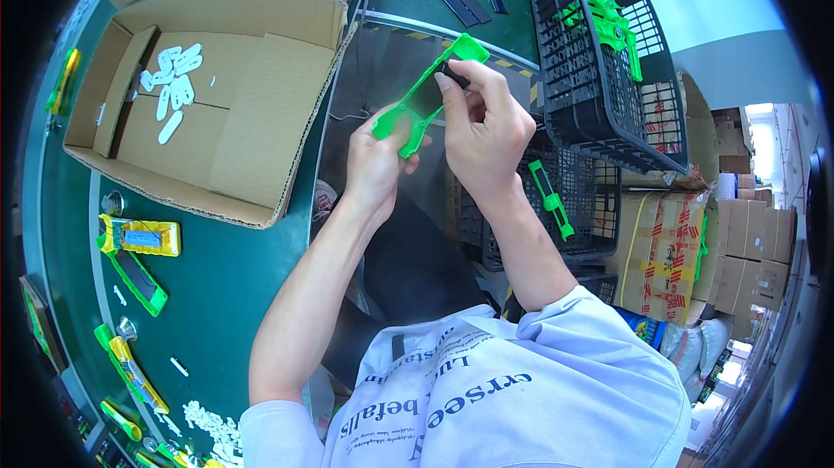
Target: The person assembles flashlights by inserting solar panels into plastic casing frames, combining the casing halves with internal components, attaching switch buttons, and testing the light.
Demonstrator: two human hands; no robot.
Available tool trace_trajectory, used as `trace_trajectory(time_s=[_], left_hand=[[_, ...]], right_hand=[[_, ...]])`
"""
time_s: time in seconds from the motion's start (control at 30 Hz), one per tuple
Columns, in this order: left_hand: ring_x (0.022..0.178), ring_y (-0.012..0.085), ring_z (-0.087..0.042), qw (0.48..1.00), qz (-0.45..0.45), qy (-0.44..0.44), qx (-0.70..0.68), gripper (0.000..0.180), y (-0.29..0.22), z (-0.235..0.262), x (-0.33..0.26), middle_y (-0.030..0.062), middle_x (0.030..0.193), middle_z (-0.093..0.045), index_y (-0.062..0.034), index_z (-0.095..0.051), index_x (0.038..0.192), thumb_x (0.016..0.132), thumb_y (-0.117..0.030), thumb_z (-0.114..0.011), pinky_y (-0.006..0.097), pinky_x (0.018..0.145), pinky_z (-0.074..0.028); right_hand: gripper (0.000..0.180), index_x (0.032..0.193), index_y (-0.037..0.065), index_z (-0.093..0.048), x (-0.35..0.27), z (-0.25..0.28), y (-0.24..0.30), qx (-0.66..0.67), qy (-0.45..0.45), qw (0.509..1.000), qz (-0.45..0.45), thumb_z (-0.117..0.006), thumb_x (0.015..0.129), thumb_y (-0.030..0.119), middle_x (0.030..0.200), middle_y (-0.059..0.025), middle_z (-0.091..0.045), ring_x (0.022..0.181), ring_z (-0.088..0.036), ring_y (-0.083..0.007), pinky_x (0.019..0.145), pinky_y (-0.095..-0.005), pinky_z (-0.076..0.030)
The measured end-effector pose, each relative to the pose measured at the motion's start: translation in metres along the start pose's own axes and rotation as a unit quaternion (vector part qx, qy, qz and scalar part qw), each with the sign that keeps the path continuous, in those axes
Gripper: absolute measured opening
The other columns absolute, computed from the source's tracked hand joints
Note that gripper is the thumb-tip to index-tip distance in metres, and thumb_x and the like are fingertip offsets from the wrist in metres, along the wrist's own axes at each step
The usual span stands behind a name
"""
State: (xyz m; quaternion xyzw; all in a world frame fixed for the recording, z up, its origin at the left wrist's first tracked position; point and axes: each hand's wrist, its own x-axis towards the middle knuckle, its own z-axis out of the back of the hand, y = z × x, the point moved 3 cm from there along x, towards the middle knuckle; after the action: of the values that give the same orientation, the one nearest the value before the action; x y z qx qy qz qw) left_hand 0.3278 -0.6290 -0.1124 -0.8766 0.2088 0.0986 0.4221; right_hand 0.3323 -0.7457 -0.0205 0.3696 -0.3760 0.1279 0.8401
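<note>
My left hand [375, 166] is closed around the lower end of a bright green plastic housing [402, 121], held up in front of me. The housing is long, with a wide end at the top and an open middle. With finger and thumb, my right hand [486, 125] pinches a thin black piece [455, 77] at the housing's upper part. My fingers cover some of that piece, so how far it sits inside the frame is hidden. Two similar dark flat panels [464, 4] lie on the green table beyond my hands.
An open cardboard box [248, 151] with small white parts [174, 77] stands left. Black crates [573, 95] are at right, the upper one with green housings; another green housing [552, 201] lies in the lower one. Yellow-green assemblies [143, 238] lie along the green table [217, 294].
</note>
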Motion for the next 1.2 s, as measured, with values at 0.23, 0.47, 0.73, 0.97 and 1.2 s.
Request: trace_trajectory(time_s=[0.23,0.47,0.73,0.97,1.2], left_hand=[[0.063,0.0103,-0.054,1.0,-0.023,-0.018,-0.002,0.014,-0.004,-0.005,-0.004,0.0055,0.079,-0.062,-0.0054,-0.057,0.099,0.099,-0.02,-0.057,0.023,0.054,-0.038],[0.064,0.0097,-0.057,0.993,-0.038,-0.085,0.079,0.009,-0.008,-0.005,-0.006,0.0042,0.076,-0.062,-0.0054,-0.061,0.094,0.098,-0.013,-0.057,0.022,0.052,-0.036],[0.067,0.0093,-0.06,0.982,-0.049,-0.061,0.173,0.006,-0.013,-0.003,-0.007,0.0044,0.075,-0.063,-0.0041,-0.063,0.092,0.094,-0.008,-0.06,0.023,0.052,-0.037],[0.07,0.0125,-0.063,0.979,-0.04,0.028,0.196,0.026,-0.017,-0.012,-0.006,0.0067,0.082,-0.067,0.0024,-0.068,0.1,0.081,-0.012,-0.078,0.025,0.058,-0.052],[0.064,0.0115,-0.062,0.971,-0.026,-0.022,0.237,0.018,-0.013,-0.007,-0.002,0.0066,0.075,-0.066,0.002,-0.067,0.087,0.079,-0.009,-0.079,0.025,0.054,-0.051]], right_hand=[[0.024,0.103,-0.001,-0.064,-0.004,0.0,-0.046,0.044,0.008,0.985,-0.165,-0.074,0.083,0.007,0.068,-0.0101,-0.063,0.052,-0.058,-0.0155,0.051,-0.0276,-0.045],[0.032,0.1,0.001,-0.067,0.003,0.015,-0.036,-0.161,0.063,0.985,-0.022,-0.08,0.077,0.019,0.074,-0.0079,-0.064,0.07,-0.063,-0.0223,0.064,-0.0372,-0.05],[0.034,0.084,0.001,-0.068,0.037,0.047,-0.062,-0.156,0.286,0.919,-0.222,-0.087,0.068,0.023,0.072,-0.0074,-0.065,0.067,-0.063,-0.0188,0.064,-0.0353,-0.051],[0.031,0.074,0.0,-0.065,0.011,0.058,-0.086,0.061,0.337,0.871,-0.352,-0.086,0.073,0.023,0.06,-0.0009,-0.059,0.051,-0.054,-0.0059,0.044,-0.022,-0.039],[0.034,0.071,-0.001,-0.063,0.003,0.057,-0.083,-0.024,0.36,0.88,-0.309,-0.086,0.073,0.024,0.057,-0.0008,-0.058,0.046,-0.052,-0.0054,0.042,-0.0216,-0.04]])
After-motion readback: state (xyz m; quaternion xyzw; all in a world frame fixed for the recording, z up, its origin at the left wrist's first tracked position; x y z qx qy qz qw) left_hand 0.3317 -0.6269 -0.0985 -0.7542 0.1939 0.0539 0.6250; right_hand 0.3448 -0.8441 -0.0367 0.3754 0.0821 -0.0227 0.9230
